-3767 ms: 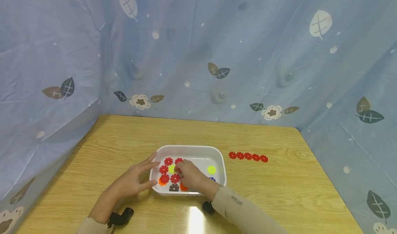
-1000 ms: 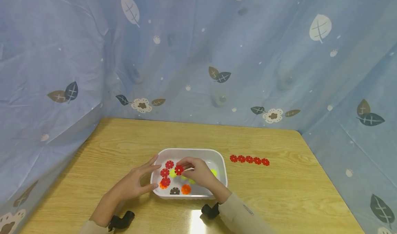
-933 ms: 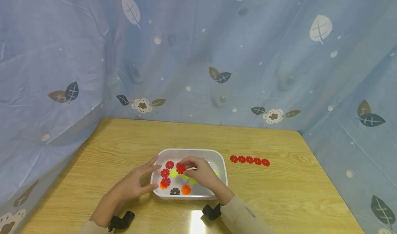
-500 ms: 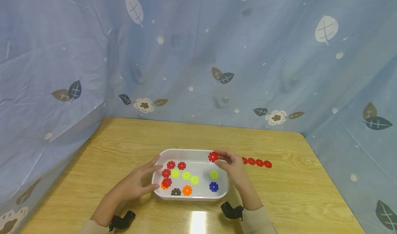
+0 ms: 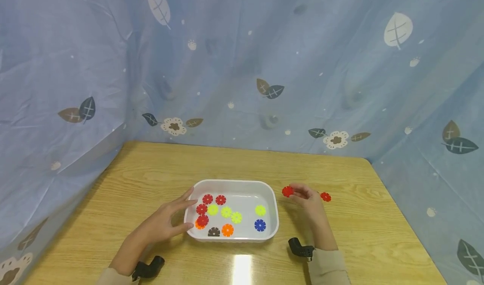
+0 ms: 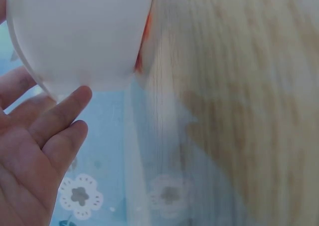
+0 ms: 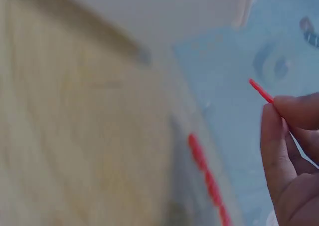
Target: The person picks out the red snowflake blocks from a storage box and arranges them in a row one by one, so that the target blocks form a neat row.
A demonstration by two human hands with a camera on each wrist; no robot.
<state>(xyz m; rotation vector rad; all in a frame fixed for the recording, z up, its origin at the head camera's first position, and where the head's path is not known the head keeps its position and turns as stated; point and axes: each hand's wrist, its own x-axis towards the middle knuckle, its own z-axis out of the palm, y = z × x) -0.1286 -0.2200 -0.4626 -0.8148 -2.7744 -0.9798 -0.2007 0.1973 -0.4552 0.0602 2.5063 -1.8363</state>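
Between thumb and fingertips, my right hand (image 5: 311, 204) pinches a red snowflake disc (image 5: 288, 191), just right of the tray. In the right wrist view this disc (image 7: 260, 90) is seen edge-on, raised above the table. Behind the hand lies a row of red discs (image 7: 208, 178); in the head view only its end disc (image 5: 326, 197) shows fully, the others being hidden by the hand. My left hand (image 5: 160, 221) rests, fingers spread, against the left end of the white tray (image 5: 247, 205); the left wrist view shows its fingers (image 6: 62, 117) at the outer wall.
Inside the tray lie red discs (image 5: 207, 199), yellow discs (image 5: 226, 212), orange discs (image 5: 227, 230), a blue disc (image 5: 260, 225) and a dark brown disc (image 5: 214, 231). The wooden table (image 5: 170, 167) ends at a blue patterned curtain (image 5: 227, 66) behind and on both sides.
My right hand picked a red disc from among those in the tray and carried it right, over the tray's right rim, to the row's left end. The left hand stays at the tray.
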